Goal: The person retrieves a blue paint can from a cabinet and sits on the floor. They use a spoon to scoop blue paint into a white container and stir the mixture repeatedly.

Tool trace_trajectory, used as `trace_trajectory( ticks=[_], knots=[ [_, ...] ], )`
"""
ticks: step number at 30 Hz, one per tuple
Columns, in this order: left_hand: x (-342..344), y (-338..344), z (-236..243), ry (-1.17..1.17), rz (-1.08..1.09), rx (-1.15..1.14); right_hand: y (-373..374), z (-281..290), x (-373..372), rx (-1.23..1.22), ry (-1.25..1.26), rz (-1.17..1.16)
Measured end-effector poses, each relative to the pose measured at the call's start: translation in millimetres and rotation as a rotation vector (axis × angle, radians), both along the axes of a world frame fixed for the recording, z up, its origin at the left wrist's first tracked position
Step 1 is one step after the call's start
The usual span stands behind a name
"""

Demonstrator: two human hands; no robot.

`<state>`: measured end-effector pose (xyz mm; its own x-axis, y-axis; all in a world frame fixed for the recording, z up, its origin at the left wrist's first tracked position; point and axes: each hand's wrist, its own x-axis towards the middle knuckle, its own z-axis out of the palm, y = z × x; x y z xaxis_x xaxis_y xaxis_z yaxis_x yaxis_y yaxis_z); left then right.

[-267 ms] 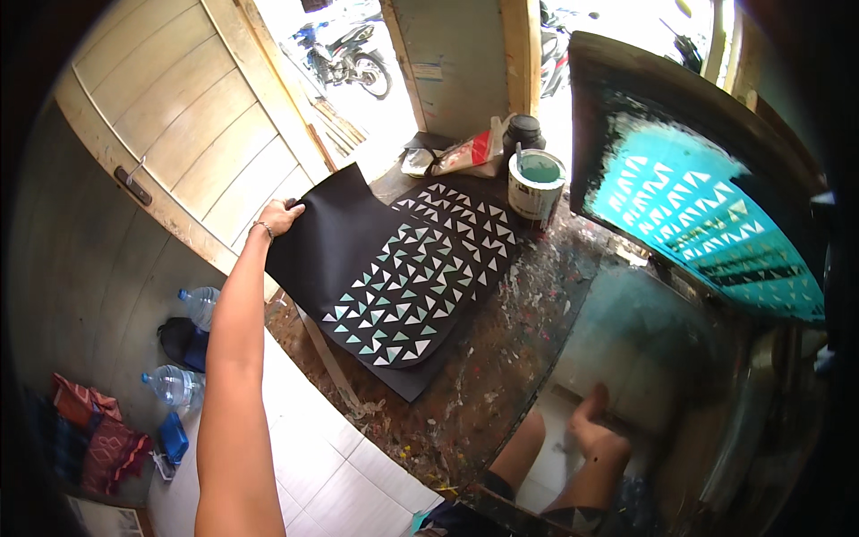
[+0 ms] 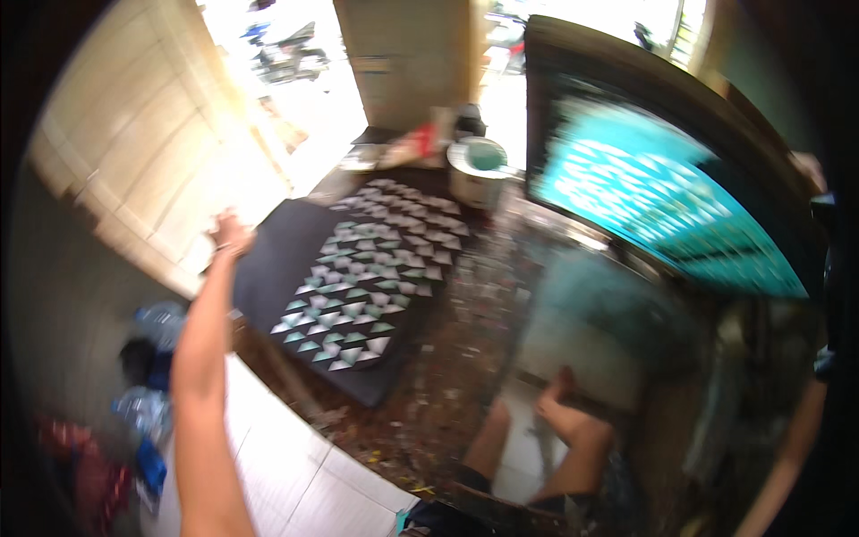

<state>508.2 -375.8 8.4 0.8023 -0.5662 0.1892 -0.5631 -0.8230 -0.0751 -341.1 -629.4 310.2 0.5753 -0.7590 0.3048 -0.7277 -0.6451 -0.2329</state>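
Note:
Blurred by motion, my left hand (image 2: 230, 233) is held out with its fingers apart beside the left edge of a black sheet (image 2: 277, 233). Nothing shows in it. White and pale green triangles cover the printed part (image 2: 353, 286) of the black sheets on the worktable. At the right, a dark-framed printing screen (image 2: 662, 197) stands tilted up, smeared with turquoise ink around a triangle pattern. My right forearm (image 2: 792, 456) rises along the right rim. My right hand (image 2: 810, 170) shows only partly, closed at the screen frame's outer edge; much of it is lost in shadow.
A tub of green ink (image 2: 479, 170) stands behind the sheets, near a dark jar (image 2: 468, 121). A glassy panel (image 2: 582, 322) lies below the screen, with my legs visible through it. Bottles (image 2: 143, 407) stand on the floor at left, by a wooden door (image 2: 125, 152).
My left hand has let go of the black sheet's upper left corner, which now lies flatter. The view has shifted right, bringing my right forearm into sight.

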Motion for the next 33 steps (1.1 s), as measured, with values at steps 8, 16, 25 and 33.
trace_trajectory(
  ticks=[8, 16, 25, 33],
  knots=[
    [-349, -57, 175, -0.149, -1.444, -0.837, 86, -21, 41, -0.210, 0.133, -0.179],
    [-460, -15, 167, 0.017, -1.481, -0.387, 200, -115, 41, -0.438, 0.156, -0.279],
    [-460, 70, -17, 0.100, -1.452, -0.155, 340, -293, 36, -0.220, -0.055, -0.137],
    [-466, 90, -94, 0.190, -1.352, -0.166, 369, -331, 38, 0.069, 0.032, -0.125]
  ],
)
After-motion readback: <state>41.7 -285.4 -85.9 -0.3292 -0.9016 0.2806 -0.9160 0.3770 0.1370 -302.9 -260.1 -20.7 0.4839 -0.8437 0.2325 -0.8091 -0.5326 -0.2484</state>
